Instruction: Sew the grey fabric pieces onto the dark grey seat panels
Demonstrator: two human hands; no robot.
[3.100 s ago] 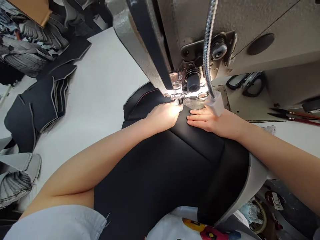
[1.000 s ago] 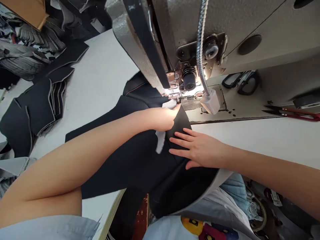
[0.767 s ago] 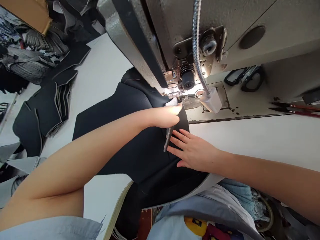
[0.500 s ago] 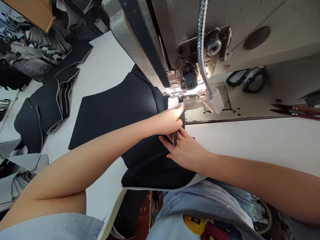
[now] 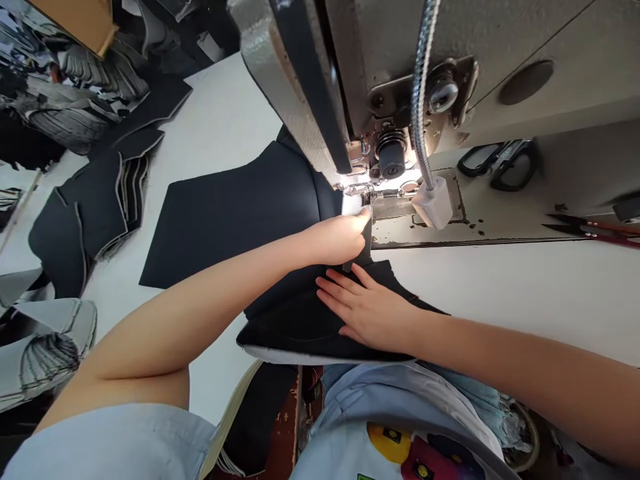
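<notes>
Black, smooth and curve-edged, a panel (image 5: 235, 220) spreads from the head view's centre toward nine o'clock, below a pebbled-metal sewing machine (image 5: 500, 33) at one. The left hand (image 5: 337, 240) curls closed over a pale strip (image 5: 353, 205); at five, the right hand (image 5: 367, 310) lies flat on black folds.

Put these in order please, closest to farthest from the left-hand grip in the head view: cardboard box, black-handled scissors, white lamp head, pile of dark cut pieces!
From the left-hand grip:
1. White lamp head, up and right.
2. Black-handled scissors, farther right.
3. Pile of dark cut pieces, left, on the white table.
4. Cardboard box, top-left corner.
</notes>
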